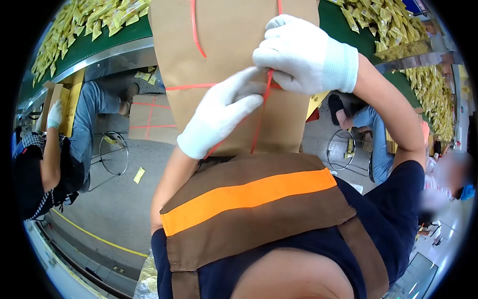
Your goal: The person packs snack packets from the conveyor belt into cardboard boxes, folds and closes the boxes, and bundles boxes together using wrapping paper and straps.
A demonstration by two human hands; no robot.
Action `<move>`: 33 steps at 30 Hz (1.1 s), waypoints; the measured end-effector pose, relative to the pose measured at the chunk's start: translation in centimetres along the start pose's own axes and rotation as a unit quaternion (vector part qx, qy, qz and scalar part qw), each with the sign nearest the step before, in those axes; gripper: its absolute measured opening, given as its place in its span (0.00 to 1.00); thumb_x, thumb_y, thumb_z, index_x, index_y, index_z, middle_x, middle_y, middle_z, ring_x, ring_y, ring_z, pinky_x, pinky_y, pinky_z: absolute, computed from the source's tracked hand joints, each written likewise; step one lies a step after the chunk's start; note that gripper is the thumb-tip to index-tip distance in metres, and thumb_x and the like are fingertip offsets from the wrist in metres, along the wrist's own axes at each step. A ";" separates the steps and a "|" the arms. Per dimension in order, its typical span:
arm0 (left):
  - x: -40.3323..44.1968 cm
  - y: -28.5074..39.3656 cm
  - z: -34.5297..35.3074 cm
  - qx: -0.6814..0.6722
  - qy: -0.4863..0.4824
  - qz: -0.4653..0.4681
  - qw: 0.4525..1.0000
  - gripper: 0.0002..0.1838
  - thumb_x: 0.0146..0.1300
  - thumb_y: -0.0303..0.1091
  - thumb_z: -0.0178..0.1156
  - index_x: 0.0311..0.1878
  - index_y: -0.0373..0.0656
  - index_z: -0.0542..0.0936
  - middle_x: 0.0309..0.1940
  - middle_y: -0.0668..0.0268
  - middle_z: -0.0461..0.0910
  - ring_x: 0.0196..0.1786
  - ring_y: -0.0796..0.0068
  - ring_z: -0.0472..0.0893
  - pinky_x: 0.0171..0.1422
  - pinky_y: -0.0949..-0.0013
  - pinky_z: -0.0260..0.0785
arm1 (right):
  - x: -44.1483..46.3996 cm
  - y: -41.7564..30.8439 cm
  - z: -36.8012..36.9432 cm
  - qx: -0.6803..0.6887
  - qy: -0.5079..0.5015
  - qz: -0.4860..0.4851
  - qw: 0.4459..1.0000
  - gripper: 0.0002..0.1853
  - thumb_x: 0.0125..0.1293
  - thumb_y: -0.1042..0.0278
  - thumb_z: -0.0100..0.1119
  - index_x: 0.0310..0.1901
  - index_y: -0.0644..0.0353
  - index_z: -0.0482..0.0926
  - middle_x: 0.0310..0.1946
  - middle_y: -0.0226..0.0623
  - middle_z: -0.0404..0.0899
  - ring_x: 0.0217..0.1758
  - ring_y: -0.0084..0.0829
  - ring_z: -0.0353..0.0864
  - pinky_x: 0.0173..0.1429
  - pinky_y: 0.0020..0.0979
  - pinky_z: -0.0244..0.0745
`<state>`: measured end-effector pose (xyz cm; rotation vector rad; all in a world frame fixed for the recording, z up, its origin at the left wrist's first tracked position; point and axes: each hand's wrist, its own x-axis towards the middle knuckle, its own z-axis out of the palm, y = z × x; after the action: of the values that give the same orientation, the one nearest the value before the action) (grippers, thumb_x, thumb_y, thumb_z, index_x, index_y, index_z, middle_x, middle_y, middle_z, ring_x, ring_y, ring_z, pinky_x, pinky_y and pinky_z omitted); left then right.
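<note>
A large brown paper package (234,45) stands in front of my body, with thin red plastic string (191,86) running across and along it. My right hand (303,55), in a white knitted glove, is closed in a pinch on the string near the middle of the package. Beside it, my left hand (221,112), gloved the same way, has thumb and fingertips drawn together around the string close to the crossing. A loose length of string (257,127) hangs from there towards my apron (249,192). The exact crossing is partly hidden by my fingers.
Green-topped benches heaped with small yellow packets (107,17) flank the package, with more packets (383,25) at right. Another string-tied package (149,117) lies on the floor at left. Wire-ringed stools (113,153) and seated co-workers (50,159) are on both sides.
</note>
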<state>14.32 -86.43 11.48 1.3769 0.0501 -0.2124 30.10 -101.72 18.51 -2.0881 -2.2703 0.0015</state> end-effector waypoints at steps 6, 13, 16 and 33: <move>2.2 -3.1 1.1 -0.341 -0.159 -0.062 0.925 0.13 0.74 0.34 0.50 0.53 0.35 0.75 0.38 0.59 0.80 0.41 0.69 0.80 0.53 0.65 0.73 | -2.0 -1.5 -0.4 0.089 0.137 0.035 0.986 0.11 0.47 0.72 0.64 0.36 0.55 0.79 0.33 0.34 0.77 0.41 0.41 0.75 0.54 0.39 0.72; 1.3 -1.3 2.3 -0.075 -0.047 0.070 0.994 0.17 0.71 0.26 0.48 0.59 0.31 0.74 0.42 0.59 0.83 0.48 0.72 0.81 0.60 0.67 0.73 | -3.0 -2.8 2.2 0.089 0.230 0.067 0.967 0.14 0.50 0.65 0.69 0.37 0.59 0.79 0.37 0.39 0.79 0.50 0.44 0.78 0.58 0.42 0.72; 1.5 -1.6 2.4 -0.041 -0.068 0.083 0.993 0.20 0.71 0.25 0.47 0.64 0.31 0.72 0.47 0.57 0.83 0.52 0.71 0.81 0.63 0.66 0.73 | -3.3 -3.2 2.3 0.048 0.242 0.071 0.966 0.12 0.50 0.67 0.68 0.38 0.57 0.79 0.38 0.38 0.80 0.46 0.44 0.80 0.52 0.42 0.74; 1.2 -1.1 2.4 -0.022 -0.049 0.061 0.997 0.17 0.69 0.23 0.47 0.58 0.33 0.76 0.47 0.58 0.84 0.52 0.69 0.83 0.61 0.68 0.73 | -2.2 -3.6 1.0 -0.043 0.181 0.071 0.980 0.08 0.47 0.66 0.68 0.29 0.50 0.79 0.35 0.30 0.78 0.40 0.34 0.78 0.43 0.33 0.75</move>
<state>15.08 -89.09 10.72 1.3194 -0.1094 -0.1749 26.64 -104.14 17.55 -2.0795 -1.9372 -0.4406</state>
